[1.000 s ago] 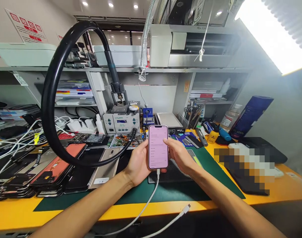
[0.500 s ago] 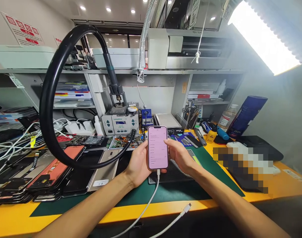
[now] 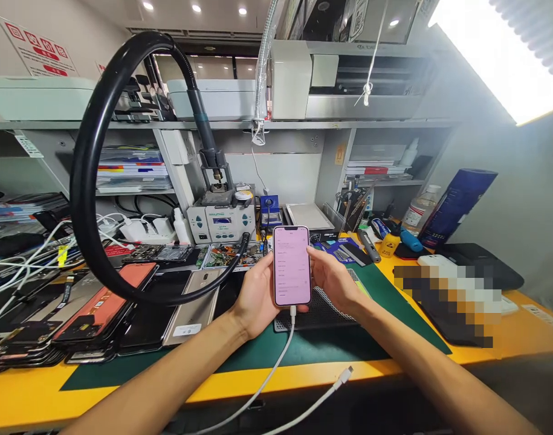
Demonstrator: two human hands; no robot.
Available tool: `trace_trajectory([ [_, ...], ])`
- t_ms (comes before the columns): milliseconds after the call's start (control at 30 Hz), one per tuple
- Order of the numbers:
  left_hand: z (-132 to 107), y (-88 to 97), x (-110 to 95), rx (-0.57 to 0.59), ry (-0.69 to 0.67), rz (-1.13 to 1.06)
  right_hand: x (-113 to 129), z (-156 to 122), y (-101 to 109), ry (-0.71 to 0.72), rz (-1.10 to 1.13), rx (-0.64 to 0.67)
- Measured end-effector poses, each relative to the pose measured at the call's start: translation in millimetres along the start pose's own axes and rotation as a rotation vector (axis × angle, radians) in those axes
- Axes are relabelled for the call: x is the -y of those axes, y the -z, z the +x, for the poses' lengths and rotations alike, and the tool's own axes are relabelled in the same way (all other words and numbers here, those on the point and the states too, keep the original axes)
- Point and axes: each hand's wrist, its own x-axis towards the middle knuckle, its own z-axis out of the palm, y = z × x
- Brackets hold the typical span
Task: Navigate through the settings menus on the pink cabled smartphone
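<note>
A smartphone (image 3: 292, 266) with a lit pinkish-white screen showing a list of lines is held upright above the green mat (image 3: 240, 361). My left hand (image 3: 255, 296) is wrapped around its left side, with fingers behind it. On the phone's right side is my right hand (image 3: 333, 279), its thumb at the edge of the screen and its other fingers curled, partly hidden by the phone. A white charging cable (image 3: 283, 356) is plugged into the bottom of the phone. A second white cable end (image 3: 344, 376) hangs loose near the table's front edge.
Stacked phone parts (image 3: 104, 308) lie at the left, under a looping black hose (image 3: 79, 181). Behind stand a rework station (image 3: 222, 220) and circuit boards (image 3: 233, 257). A black perforated pad (image 3: 330, 311) lies beneath my hands. Bottles, including a yellow one (image 3: 390, 244), stand at the right.
My right thumb has moved off the screen to the phone's right edge. The view has shifted slightly; the phone stays in my hands, its cable plugged in.
</note>
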Motion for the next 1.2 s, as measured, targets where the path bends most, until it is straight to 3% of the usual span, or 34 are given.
trace_trajectory([
  [1200,-1.0,-0.4,0.2,0.015,0.003,-0.014,2.5,-3.4,2.4,0.019,-0.025,-0.018],
])
